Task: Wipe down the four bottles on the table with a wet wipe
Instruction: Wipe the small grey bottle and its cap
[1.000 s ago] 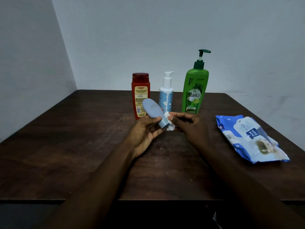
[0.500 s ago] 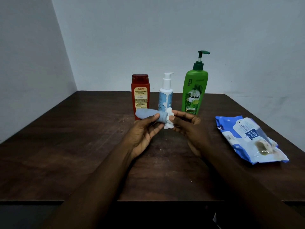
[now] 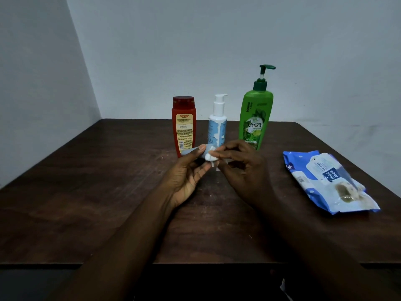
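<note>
A: What is nearest?

B: The two hands, held close together above the tabletop point(image 3: 104, 192). The left hand point(image 3: 184, 177) is closed on a small grey-blue tube point(image 3: 191, 151), thumb on top, the tube lying nearly level. The right hand point(image 3: 240, 170) pinches a white wipe point(image 3: 210, 157) against the tube's right end.

A: How should that step go?

B: I would keep the left grip firm near the tube's far end and roll it slowly, so the wipe reaches all round. The wipe is bunched small; spreading it over the fingertips would likely cover more with each stroke. Press lightly, since a soft tube may squeeze out at the cap.

A: And further off?

B: To the right lies the wipe pack point(image 3: 329, 181), flat on the tabletop, well apart from the hands. Whether its flap is sealed, or how many wipes remain, I cannot tell. Behind the hands stand three bottles in a row, upright and apart: a red bottle point(image 3: 184, 124) with a closed cap, a white pump bottle point(image 3: 217, 124) in the middle, and a tall green pump bottle point(image 3: 256, 118). All are opaque, so their fill is hidden.

A: How far along?

B: One of the four is in hand; I cannot judge whether the standing three are done.
</note>
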Available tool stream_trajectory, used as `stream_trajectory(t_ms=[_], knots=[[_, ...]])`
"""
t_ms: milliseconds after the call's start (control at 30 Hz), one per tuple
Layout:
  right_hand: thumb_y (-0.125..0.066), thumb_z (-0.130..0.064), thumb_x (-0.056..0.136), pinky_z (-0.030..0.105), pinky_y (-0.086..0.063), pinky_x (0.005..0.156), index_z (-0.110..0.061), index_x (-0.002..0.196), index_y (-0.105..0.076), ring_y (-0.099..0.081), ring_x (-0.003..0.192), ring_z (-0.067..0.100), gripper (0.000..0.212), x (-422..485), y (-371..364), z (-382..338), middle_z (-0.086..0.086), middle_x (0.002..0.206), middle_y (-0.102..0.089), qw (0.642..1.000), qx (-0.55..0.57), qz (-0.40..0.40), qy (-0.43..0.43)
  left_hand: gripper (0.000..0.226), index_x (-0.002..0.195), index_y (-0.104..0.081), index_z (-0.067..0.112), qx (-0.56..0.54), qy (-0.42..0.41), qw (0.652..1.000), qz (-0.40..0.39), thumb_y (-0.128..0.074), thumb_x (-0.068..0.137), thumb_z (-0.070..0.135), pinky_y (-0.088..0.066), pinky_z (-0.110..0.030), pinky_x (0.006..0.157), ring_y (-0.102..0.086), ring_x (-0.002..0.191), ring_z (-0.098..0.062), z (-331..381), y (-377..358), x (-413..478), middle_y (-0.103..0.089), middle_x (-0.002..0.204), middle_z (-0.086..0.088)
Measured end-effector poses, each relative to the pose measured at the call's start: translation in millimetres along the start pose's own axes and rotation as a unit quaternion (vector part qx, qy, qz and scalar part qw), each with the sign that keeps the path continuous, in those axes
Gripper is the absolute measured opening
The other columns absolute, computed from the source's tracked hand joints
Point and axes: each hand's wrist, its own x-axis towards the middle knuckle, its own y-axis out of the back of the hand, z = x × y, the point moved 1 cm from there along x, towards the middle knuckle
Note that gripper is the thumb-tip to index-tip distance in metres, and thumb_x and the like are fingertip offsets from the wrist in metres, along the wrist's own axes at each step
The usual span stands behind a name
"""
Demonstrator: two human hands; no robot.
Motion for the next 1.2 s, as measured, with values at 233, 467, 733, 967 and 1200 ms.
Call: stream_trajectory(t_ms=[233,467,733,967,1200], knots=[[-0.077,0.000,0.082,0.017,-0.056,0.077,-0.014,0.105,-0.077,-0.065,0.100,0.008,0.027,1.7,5.2,9.2,-0.003,0.104,-0.065,0.996,0.044,0.037,-0.064,0.057,0.128,-0.053,0.002,-0.017,0.006,1.000,0.002,-0.068,0.073,0.004,-0.062,-0.035,0.079,-0.070,0.102,-0.031,1.5,0.0,-1.8,-0.072,0.108,-0.023],[-0.073,-0.008,0.087,0.037,-0.060,0.085,-0.019,0.112,-0.074,-0.073,0.100,0.015,0.027,5.3,6.6,15.9,0.002,0.106,-0.077,0.950,0.214,0.049,-0.224,0.046,0.119,-0.054,0.003,0.039,0.038,0.998,-0.020,-0.064,0.074,0.002,-0.061,-0.034,0.077,-0.068,0.100,-0.030,-1.9,-1.6,-2.9,-0.071,0.108,-0.023],[-0.079,-0.008,0.081,0.034,-0.059,0.082,-0.027,0.090,-0.077,-0.073,0.089,0.017,0.022,3.2,5.7,14.6,-0.002,0.092,-0.078,0.969,0.173,0.021,-0.177,0.051,0.119,-0.062,0.020,0.119,-0.006,0.993,-0.010,-0.067,0.071,0.007,-0.051,-0.032,0.086,-0.067,0.101,-0.020,-1.5,-0.7,1.2,-0.073,0.114,-0.008],[-0.079,-0.011,0.082,0.039,-0.060,0.083,-0.034,0.090,-0.076,-0.073,0.089,0.013,0.025,-3.4,2.6,17.8,-0.009,0.093,-0.077,0.975,0.125,0.023,-0.181,0.049,0.126,-0.058,0.020,0.221,-0.050,0.974,-0.001,-0.062,0.085,-0.006,-0.058,-0.033,0.086,-0.071,0.103,-0.018,-0.7,8.7,8.1,-0.072,0.117,-0.002],[-0.080,-0.014,0.083,0.034,-0.060,0.080,-0.020,0.098,-0.079,-0.072,0.088,0.009,0.016,-6.5,-2.6,21.0,-0.008,0.094,-0.076,0.979,0.080,-0.014,-0.187,0.049,0.106,-0.052,0.041,0.404,-0.112,0.906,0.058,-0.065,0.088,-0.002,-0.053,-0.037,0.096,-0.059,0.115,-0.015,18.0,19.3,-0.4,-0.060,0.121,0.006]])
